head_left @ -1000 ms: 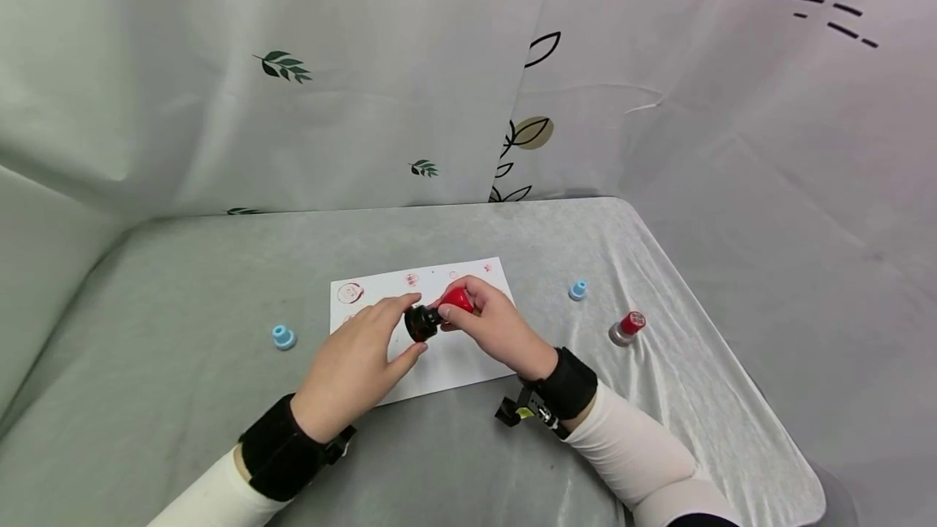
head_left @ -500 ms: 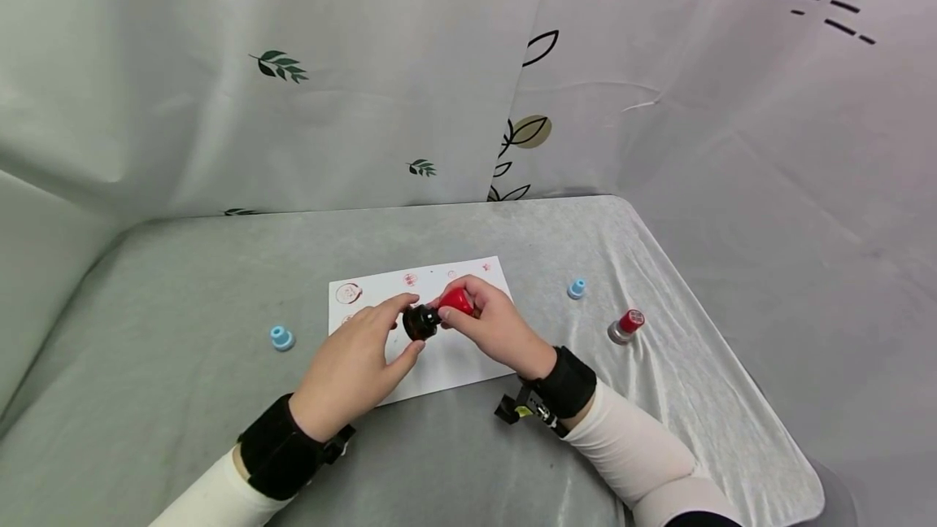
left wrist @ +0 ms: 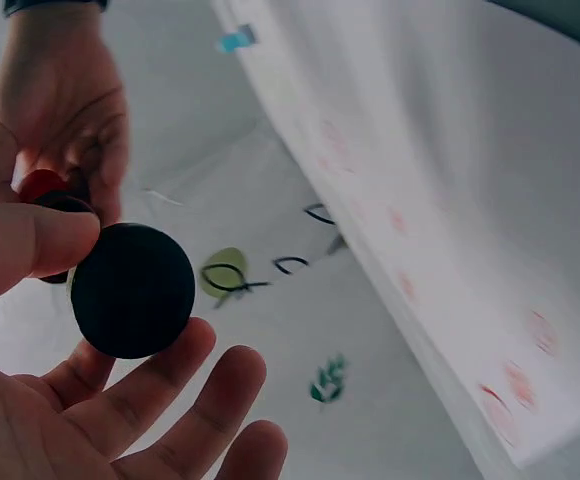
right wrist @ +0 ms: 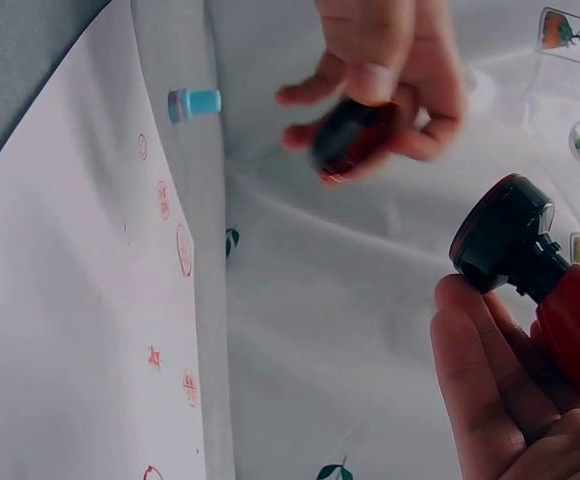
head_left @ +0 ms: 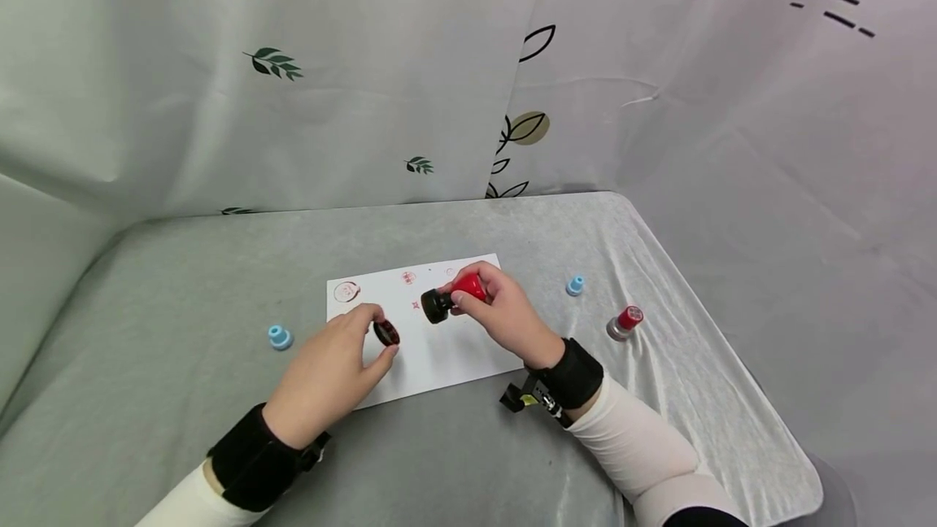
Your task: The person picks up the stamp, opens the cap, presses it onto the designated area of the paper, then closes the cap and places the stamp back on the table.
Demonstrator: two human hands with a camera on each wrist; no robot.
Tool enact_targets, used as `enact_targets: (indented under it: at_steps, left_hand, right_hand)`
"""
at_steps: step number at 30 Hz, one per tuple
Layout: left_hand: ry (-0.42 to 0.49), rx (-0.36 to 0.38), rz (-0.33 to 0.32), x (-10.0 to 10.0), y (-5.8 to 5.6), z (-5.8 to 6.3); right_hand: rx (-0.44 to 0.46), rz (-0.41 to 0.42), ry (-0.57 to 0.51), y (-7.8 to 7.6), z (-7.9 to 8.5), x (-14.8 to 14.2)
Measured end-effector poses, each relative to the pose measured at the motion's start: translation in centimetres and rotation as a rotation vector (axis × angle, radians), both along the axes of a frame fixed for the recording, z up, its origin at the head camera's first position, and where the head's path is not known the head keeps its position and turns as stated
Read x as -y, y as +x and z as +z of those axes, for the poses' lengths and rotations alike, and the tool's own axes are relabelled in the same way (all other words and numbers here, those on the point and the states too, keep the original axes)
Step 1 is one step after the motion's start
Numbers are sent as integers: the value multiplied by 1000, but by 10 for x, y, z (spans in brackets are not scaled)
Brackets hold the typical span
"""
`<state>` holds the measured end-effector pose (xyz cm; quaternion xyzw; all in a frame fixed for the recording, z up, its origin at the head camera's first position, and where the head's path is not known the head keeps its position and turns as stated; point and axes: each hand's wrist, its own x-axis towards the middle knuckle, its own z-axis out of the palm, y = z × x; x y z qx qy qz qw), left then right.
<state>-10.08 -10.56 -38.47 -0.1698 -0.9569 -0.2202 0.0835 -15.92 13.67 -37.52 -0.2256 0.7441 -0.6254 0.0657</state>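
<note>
A stamp [right wrist: 500, 235] with a red knob handle and a round black head is gripped by the right hand [head_left: 508, 320] around its handle, above the paper. Between thumb and fingers the left hand [head_left: 329, 364] pinches a round black cap [left wrist: 133, 290], whose inner side looks reddish in the right wrist view. Stamp and cap are apart, the cap to the left. Beneath both hands lies a white sheet of paper [head_left: 439, 360] bearing several red stamp prints [head_left: 347, 292]. Part of the sheet is hidden by the hands.
On the grey cloth-covered table [head_left: 183, 283] stand a light blue piece [head_left: 280, 337] left of the paper and another light blue piece [head_left: 575, 285] to its right. A silver and red stamp [head_left: 625, 323] stands farther right. A pale curtain [head_left: 366, 88] hangs behind.
The cap has come off the stamp's head. My left hand has moved left and toward me with it, while my right hand has shifted slightly right with the stamp.
</note>
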Motion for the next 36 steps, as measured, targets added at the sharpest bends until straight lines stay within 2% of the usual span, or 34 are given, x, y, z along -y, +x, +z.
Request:
enact_targets:
  at_steps: [10, 19, 22, 28, 36]
  left_hand:
    - [-96, 14, 92, 49, 16, -17]
    - [-192, 126, 153, 69, 17, -29]
    - [-226, 137, 159, 75, 17, -34]
    - [-274, 133, 166, 83, 19, -39]
    - [-301, 103, 177, 82, 19, -42]
  right_hand:
    - [29, -11, 49, 0, -1, 1]
    - [14, -10, 65, 14, 22, 5]
    - [8, -8, 61, 13, 19, 5]
    - [-8, -20, 79, 1, -1, 1]
    - [-57, -32, 108, -2, -4, -2]
